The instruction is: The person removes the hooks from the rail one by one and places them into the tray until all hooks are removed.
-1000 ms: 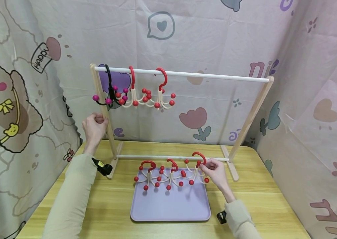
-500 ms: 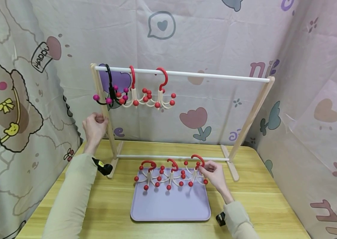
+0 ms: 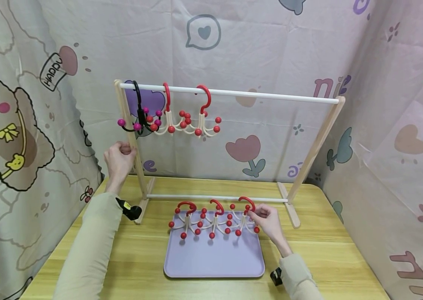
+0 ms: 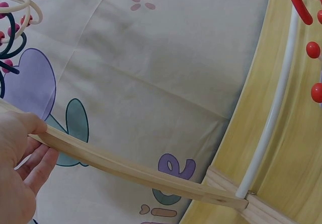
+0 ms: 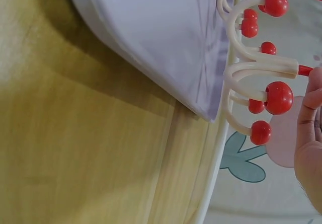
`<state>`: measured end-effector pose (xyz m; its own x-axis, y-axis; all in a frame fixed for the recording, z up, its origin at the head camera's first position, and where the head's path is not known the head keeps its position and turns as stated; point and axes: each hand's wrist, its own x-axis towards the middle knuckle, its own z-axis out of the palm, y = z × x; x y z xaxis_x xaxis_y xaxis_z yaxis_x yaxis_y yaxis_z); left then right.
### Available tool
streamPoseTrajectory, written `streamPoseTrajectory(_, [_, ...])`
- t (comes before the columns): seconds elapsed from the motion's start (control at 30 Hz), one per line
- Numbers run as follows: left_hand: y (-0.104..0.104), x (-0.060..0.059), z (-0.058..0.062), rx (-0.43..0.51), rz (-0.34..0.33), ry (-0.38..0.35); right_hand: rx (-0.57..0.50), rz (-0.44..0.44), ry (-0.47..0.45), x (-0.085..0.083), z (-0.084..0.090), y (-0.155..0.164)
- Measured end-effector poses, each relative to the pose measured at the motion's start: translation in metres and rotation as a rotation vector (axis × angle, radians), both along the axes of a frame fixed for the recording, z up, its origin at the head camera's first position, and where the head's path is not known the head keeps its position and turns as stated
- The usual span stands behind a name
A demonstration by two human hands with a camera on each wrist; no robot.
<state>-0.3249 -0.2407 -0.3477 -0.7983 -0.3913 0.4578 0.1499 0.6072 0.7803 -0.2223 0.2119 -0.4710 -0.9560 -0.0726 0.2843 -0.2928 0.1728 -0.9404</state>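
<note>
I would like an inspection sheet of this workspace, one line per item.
Surface: yellow wooden table, bearing a lilac tray.
Job's things: three red-hooked hangers stand at the tray's far edge; a wooden rack carries a black hanger and two red-hooked ones on its top rail.
Clutter: nothing seen.
Hands: left hand grips the rack's left post; right hand pinches the rightmost tray hanger with its fingers.
Cables: nothing seen.
Surroundings: cartoon-printed curtains on three sides.

bright, even light; soft shadows | wrist views blurred, edges warped
</note>
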Motion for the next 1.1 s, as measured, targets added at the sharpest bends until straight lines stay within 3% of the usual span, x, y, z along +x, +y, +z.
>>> streamPoseTrajectory(0.17, [0.0,0.0,0.0,0.001,-0.001,-0.003,0.011,-0.013,-0.026,-0.007,-0.011,0.004])
streamPoseTrajectory(0.33, [0.0,0.0,0.001,0.001,-0.003,-0.011,0.042,-0.017,-0.054,-0.001,-0.003,0.0])
streamPoseTrajectory(0.73, [0.0,0.001,0.001,0.001,0.0,-0.003,0.035,-0.025,-0.06,-0.014,-0.03,0.005])
streamPoseTrajectory(1.1, [0.0,0.001,0.001,0.004,0.003,-0.006,0.028,-0.024,-0.095,-0.014,-0.031,0.004])
